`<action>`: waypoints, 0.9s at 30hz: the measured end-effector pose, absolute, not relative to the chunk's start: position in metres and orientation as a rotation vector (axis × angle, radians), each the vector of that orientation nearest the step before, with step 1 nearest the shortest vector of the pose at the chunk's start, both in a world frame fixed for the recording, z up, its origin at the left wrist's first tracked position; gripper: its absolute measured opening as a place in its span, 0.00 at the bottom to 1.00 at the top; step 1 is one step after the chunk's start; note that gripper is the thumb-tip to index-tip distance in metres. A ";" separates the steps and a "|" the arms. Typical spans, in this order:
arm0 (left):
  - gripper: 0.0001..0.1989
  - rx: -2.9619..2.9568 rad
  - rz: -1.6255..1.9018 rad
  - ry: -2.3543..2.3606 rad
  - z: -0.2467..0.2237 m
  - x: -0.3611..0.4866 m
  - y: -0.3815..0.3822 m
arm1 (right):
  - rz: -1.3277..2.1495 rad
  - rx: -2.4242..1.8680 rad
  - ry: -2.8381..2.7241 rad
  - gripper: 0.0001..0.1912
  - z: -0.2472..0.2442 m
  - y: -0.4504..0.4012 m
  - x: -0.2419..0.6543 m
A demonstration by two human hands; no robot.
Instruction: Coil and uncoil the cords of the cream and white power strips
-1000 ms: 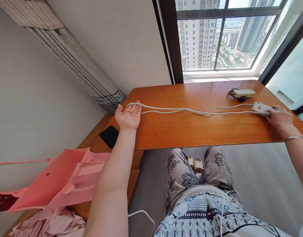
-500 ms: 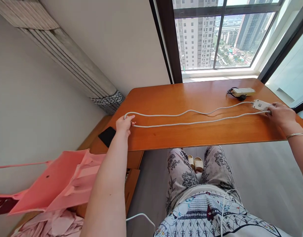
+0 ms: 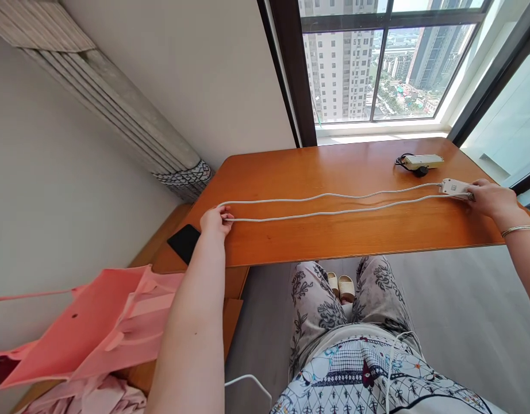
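A white cable (image 3: 325, 213) runs in two long, nearly parallel strands across the orange-brown desk (image 3: 291, 241). At the desk's left end, my left hand (image 3: 216, 220) is closed on the cable where it bends back. My right hand (image 3: 491, 198), at the right end, grips a white power strip (image 3: 453, 187) together with the cable's end beside it. One strand enters the strip's left end. Beyond the strip lies a second, cream power strip (image 3: 424, 161) with a black cord and plug.
A black flat object (image 3: 184, 242) lies by my left forearm. A pink bag (image 3: 96, 328) and pink cloth (image 3: 88, 397) are at the lower left. Behind the desk are a window (image 3: 377, 75) and a gathered curtain (image 3: 131, 115). My legs are below the desk's front edge.
My left hand has closed its fingers more around the cable and shifted slightly left. Both strands lie a little straighter. My right hand stays on the white strip.
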State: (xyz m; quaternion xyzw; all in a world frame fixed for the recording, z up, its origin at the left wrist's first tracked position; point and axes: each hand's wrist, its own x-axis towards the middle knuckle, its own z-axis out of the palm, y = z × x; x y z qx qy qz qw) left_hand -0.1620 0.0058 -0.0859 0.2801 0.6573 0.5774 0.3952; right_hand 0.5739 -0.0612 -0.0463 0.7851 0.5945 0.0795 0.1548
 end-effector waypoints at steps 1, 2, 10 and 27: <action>0.09 0.671 1.443 1.672 -0.087 -0.160 0.004 | 0.212 2.252 1.686 0.22 -0.046 -0.061 0.577; 0.09 0.628 1.416 1.676 -0.088 -0.158 0.002 | 0.195 2.251 1.673 0.22 -0.046 -0.060 0.581; 0.08 0.664 1.280 1.709 -0.090 -0.146 -0.001 | 0.454 2.125 1.895 0.20 -0.056 -0.058 0.599; 0.02 1.036 1.461 2.060 -0.099 -0.146 0.002 | 0.320 2.059 2.170 0.21 -0.046 -0.046 0.500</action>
